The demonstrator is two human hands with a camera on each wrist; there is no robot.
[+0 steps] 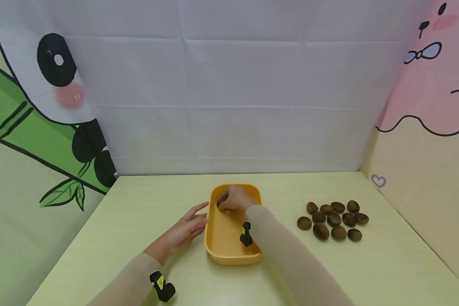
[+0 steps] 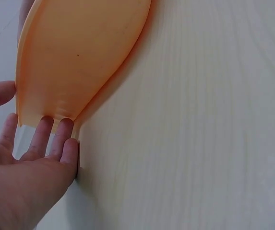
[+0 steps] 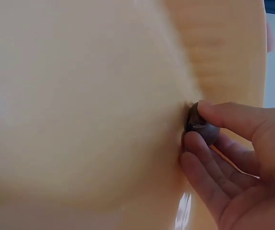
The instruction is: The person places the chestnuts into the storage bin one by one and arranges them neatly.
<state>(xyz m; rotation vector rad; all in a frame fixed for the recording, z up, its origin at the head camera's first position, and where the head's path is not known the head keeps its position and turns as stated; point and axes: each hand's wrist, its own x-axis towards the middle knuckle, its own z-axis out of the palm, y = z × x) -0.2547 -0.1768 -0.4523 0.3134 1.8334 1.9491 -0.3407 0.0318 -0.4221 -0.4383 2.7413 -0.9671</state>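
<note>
The left sleeve (image 1: 124, 282) and right sleeve (image 1: 290, 250) are long, plain and beige; a small black camera (image 1: 167, 292), lumpy in outline with a yellow patch (image 1: 160, 281), is worn by the left cuff (image 1: 150, 262); a similar black device (image 1: 246, 239) sits by the right cuff (image 1: 257, 212); left hand (image 1: 183, 233) and right hand (image 1: 237, 198) are bare

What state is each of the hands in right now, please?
Left hand: open, resting against the side of the yellow tray.
Right hand: closed, pinching a chestnut inside the tray.
</note>
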